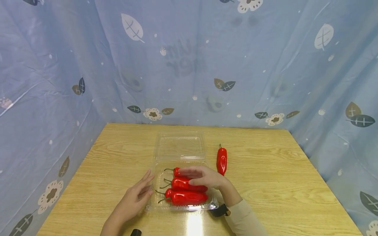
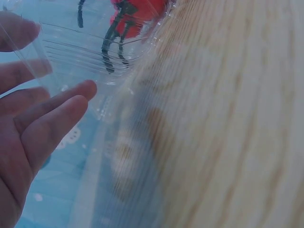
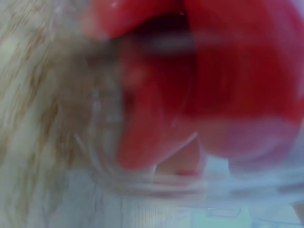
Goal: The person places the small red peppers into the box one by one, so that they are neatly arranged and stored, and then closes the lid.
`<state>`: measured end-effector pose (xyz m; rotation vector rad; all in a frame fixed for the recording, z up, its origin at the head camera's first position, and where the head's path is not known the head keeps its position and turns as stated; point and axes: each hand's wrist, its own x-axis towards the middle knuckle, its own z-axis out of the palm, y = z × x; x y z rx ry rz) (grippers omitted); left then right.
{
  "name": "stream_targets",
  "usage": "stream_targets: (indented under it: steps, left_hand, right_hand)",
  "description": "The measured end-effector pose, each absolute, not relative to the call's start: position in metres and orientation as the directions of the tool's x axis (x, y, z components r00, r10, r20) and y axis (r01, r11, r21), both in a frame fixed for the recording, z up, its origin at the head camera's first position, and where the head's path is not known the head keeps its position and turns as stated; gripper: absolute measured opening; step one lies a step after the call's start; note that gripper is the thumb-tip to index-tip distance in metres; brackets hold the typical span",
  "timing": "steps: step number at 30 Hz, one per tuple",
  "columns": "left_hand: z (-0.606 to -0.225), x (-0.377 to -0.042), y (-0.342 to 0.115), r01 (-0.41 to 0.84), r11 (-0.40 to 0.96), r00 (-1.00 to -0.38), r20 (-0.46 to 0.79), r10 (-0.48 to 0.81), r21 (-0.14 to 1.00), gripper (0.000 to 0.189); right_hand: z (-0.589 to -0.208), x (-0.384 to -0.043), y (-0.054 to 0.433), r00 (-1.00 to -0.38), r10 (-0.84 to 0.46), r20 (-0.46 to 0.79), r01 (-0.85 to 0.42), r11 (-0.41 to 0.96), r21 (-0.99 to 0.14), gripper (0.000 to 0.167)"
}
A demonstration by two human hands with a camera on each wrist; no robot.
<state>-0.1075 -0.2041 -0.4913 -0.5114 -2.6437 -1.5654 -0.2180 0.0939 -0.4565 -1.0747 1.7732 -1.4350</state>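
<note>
A clear plastic clamshell box [image 1: 156,183] lies with its lid folded back, and several red chili peppers [image 1: 189,198] with dark green stems sit in its base. My left hand [image 1: 134,200] is at the box's left side, fingers loosely bent and fingertips right at the clear wall; the left wrist view shows that hand [image 2: 35,114] beside the plastic and the stems. Over the box reaches my right hand [image 1: 203,176], its fingers extended across the farthest pepper [image 1: 177,172] and its thumb above the one nearer. Peppers [image 3: 247,61] fill the blurred right wrist view.
Another red pepper [image 1: 221,160] lies on the wooden table [image 1: 265,170] to the right of the box. The transparent lid [image 1: 180,146] extends toward the back. A blue patterned curtain [image 1: 189,65] hangs behind the table and along both sides.
</note>
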Motion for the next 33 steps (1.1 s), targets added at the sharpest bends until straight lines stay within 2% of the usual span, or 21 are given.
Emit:
stream_targets:
  steps: [10,19,26,33]
  left_hand:
    - [-0.492,-0.107,-0.204,0.298,0.437,-0.943,0.192,0.271,0.849,0.051]
    - [-0.492,-0.107,-0.204,0.291,0.448,-0.948,0.191,0.256,0.845,0.051]
    - [-0.491,-0.107,-0.204,0.304,0.443,-0.943,0.200,0.266,0.843,0.051]
    - [-0.492,-0.107,-0.204,0.309,0.442,-0.941,0.203,0.271,0.842,0.050]
  right_hand:
    - [-0.453,-0.215,0.103,-0.581,-0.801,0.145,-0.242,-0.001,-0.970,0.048]
    - [-0.445,-0.215,0.128,-0.749,-0.578,0.324,-0.323,-0.109,-0.940,0.048]
    - [-0.449,-0.219,0.151,-0.869,-0.398,0.292,-0.299,-0.047,-0.953,0.048]
    - [-0.457,-0.224,0.165,-0.921,-0.280,0.270,-0.279,-0.009,-0.960,0.052]
